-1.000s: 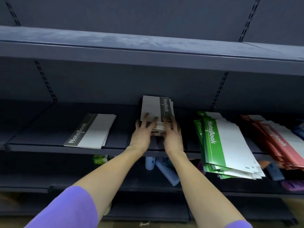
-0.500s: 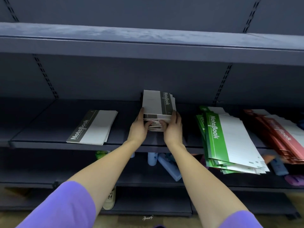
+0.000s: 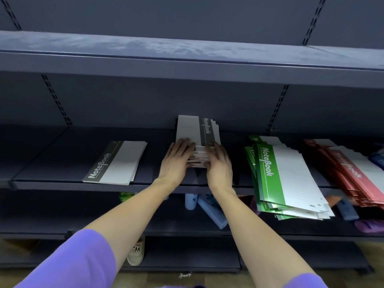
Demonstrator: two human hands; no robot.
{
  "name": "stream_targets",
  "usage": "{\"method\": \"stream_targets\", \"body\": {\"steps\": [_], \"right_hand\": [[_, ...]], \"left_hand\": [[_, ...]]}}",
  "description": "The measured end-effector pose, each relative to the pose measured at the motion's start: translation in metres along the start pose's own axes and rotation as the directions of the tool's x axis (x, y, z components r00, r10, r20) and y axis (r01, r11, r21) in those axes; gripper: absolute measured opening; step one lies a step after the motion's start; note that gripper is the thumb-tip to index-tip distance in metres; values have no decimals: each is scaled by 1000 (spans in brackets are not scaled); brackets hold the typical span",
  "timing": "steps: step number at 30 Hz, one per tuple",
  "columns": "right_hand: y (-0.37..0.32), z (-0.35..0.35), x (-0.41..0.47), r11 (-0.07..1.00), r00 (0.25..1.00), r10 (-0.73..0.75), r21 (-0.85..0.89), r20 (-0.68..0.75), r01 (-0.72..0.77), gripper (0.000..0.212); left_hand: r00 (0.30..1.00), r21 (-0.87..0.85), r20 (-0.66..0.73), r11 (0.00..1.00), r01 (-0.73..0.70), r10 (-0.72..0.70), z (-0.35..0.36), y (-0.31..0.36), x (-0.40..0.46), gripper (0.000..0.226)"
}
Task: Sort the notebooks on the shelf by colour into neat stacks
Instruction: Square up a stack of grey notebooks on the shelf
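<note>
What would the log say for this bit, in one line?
step: squaring grey stack | left hand: on stack, fingers flat | right hand: on stack | green stack: messy | red stack: messy

on the shelf (image 3: 52, 179) a small notebook pile (image 3: 116, 163) lies at the left, a taller stack (image 3: 197, 134) in the middle, a fanned pile (image 3: 291, 179) right of it, another pile (image 3: 351, 173) farthest right. both hands, left hand (image 3: 176, 161) and right hand (image 3: 218, 165), rest against the middle stack's front.
</note>
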State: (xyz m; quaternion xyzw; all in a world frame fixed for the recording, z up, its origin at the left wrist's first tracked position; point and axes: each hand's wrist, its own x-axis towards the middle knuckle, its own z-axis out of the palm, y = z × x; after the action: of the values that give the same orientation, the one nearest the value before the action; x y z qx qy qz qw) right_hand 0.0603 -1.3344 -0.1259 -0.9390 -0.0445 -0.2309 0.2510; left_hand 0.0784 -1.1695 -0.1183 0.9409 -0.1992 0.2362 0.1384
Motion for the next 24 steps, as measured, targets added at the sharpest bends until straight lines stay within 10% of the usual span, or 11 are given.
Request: {"method": "stream_targets", "body": {"steps": [11,16,24], "right_hand": [[-14,-4,-14,996,982,87,49,-170,-80,40],[-23,-3,-18,908,980,191,390,-52,-156,9],[-22,-3,13,848,949,265,426,173,-315,9]], "left_hand": [[992,10,-111,998,68,-66,-17,16,-13,39],[948,-413,244,862,293,-205,-16,25,-10,16],[906,-446,371,817,366,-203,-18,19,8,7]]}}
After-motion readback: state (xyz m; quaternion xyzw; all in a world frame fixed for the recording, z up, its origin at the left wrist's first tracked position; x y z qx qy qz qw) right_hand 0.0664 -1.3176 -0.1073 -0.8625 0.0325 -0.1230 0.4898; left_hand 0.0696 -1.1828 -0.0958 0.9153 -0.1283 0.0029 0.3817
